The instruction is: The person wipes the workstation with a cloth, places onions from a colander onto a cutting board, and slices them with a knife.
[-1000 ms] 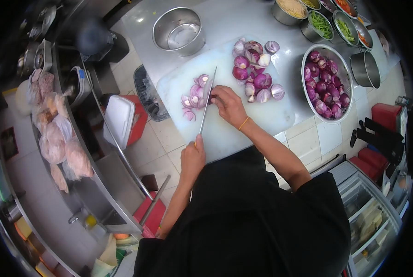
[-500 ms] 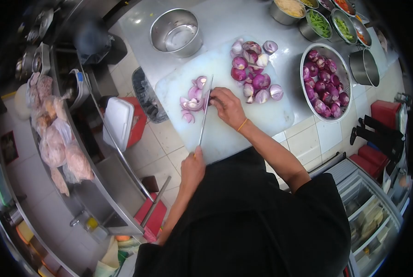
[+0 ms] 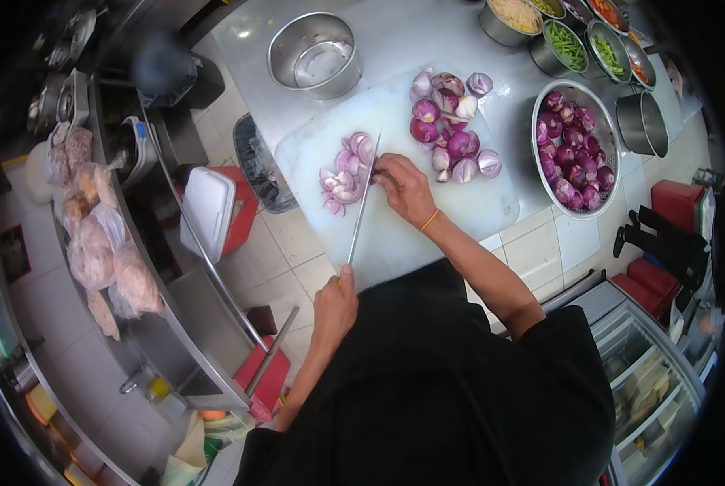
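My left hand [image 3: 335,311] is closed round the handle of a long knife [image 3: 359,215], whose blade points away from me over a white cutting board [image 3: 411,235]. Bent fingers of my right hand [image 3: 405,191], with an orange band at the wrist, press beside the blade on a red onion piece mostly hidden beneath them. Left of the blade lies a loose heap of cut onion slices [image 3: 344,185]. Peeled and halved red onions [image 3: 459,144] are piled on the far right of the board.
A metal pot [image 3: 352,71] stands beyond the board. To the right are a colander [image 3: 538,170] of red onions, an upright metal container [image 3: 642,124] and several bowls of cut vegetables, including a bowl of green pieces [image 3: 580,71]. Bagged meat [image 3: 93,257] lies on the left counter.
More slices lie left of the blade, and the heap looks fuller and more spread. The knife and both hands keep nearly the same places. The whole view has shifted slightly.
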The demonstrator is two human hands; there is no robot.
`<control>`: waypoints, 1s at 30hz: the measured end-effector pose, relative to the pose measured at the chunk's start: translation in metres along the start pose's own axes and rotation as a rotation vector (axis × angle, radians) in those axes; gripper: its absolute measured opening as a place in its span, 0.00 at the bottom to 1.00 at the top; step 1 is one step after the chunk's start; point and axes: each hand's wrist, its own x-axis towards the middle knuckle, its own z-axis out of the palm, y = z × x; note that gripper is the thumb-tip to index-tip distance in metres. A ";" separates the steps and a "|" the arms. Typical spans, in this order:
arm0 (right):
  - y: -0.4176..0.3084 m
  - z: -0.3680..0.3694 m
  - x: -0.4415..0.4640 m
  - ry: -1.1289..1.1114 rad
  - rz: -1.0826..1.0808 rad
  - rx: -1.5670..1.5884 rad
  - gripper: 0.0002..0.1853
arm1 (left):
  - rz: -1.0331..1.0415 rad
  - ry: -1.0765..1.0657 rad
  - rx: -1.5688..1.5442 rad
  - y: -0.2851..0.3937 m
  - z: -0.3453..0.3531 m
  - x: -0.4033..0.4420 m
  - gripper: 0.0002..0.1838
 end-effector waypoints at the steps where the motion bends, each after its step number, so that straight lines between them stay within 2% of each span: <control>1: 0.000 0.000 0.001 -0.004 0.000 -0.010 0.13 | -0.005 -0.001 0.010 -0.003 0.001 -0.002 0.34; 4: 0.000 0.000 0.000 -0.012 0.019 -0.010 0.13 | 0.290 0.035 0.171 -0.030 0.026 0.020 0.35; 6: -0.001 0.001 -0.001 -0.010 0.048 0.028 0.13 | 0.130 0.038 0.050 -0.011 0.023 0.038 0.35; 8: 0.000 0.002 -0.003 0.002 -0.031 -0.051 0.13 | 0.039 0.052 -0.036 0.002 0.016 0.042 0.35; 9: 0.000 0.001 0.003 0.019 -0.077 -0.095 0.13 | 0.035 0.062 -0.052 0.004 0.012 0.044 0.35; 13: -0.001 0.000 0.000 0.025 -0.039 -0.030 0.13 | -0.003 0.020 -0.095 0.015 -0.007 0.022 0.35; 18: 0.001 0.001 -0.001 0.012 0.016 -0.002 0.12 | 0.002 0.005 -0.050 0.000 0.000 0.010 0.36; 22: 0.002 0.001 -0.001 0.022 -0.035 -0.051 0.12 | -0.010 -0.001 -0.008 -0.005 0.000 0.002 0.36; 30: 0.005 0.001 -0.003 0.017 -0.011 -0.009 0.12 | 0.024 0.017 0.002 0.000 0.018 0.033 0.36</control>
